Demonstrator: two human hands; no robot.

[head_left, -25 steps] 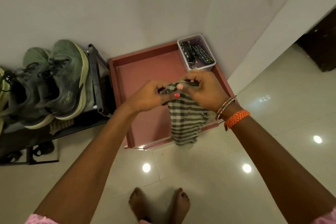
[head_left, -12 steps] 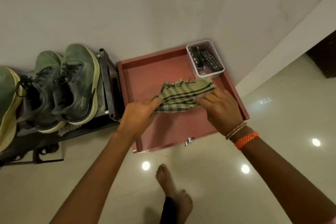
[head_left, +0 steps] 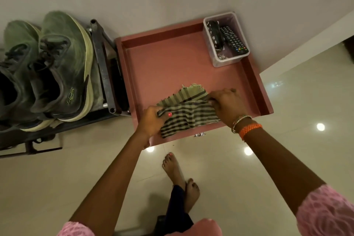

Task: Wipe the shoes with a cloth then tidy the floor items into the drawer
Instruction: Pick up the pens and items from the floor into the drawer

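Both hands hold the striped green cloth (head_left: 188,110) over the front of the open pink drawer (head_left: 164,63) — the left hand (head_left: 153,122) pinches its left edge, the right hand (head_left: 228,104) grips its right side. Green sneakers (head_left: 59,67) sit on the rack (head_left: 104,67) beside it.

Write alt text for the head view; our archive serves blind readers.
Two bare hands hold a folded green striped cloth over the front of an open pink drawer, the left hand pinching its left edge and the right hand its right. A clear plastic tub with a remote control sits in the drawer's far right corner; green sneakers sit on a rack at left.
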